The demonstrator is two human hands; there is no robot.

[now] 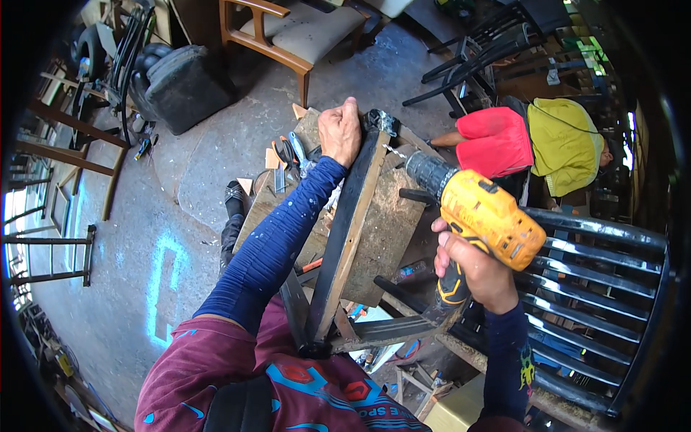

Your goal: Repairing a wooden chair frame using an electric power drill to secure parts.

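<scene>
My right hand (475, 263) is wrapped round the grip of a yellow and black cordless drill (493, 216). A thin twist bit sticks out of its chuck, pointing left toward the far end of a black-painted chair frame (353, 223) with a bare wood edge. The bit's tip is close to that edge; I cannot tell if it touches. Beside the frame's far end, my left hand (340, 133) is closed with the thumb on top; what its fingers hold is hidden. The frame lies tilted over a worn wooden work board (389, 223).
Pliers and other hand tools (288, 155) lie on the board left of the frame. A black slatted chair back (590, 288) stands at right. Beyond are a cushioned wooden armchair (302, 36), a black padded seat (180, 86) and a person in a yellow top (565, 144).
</scene>
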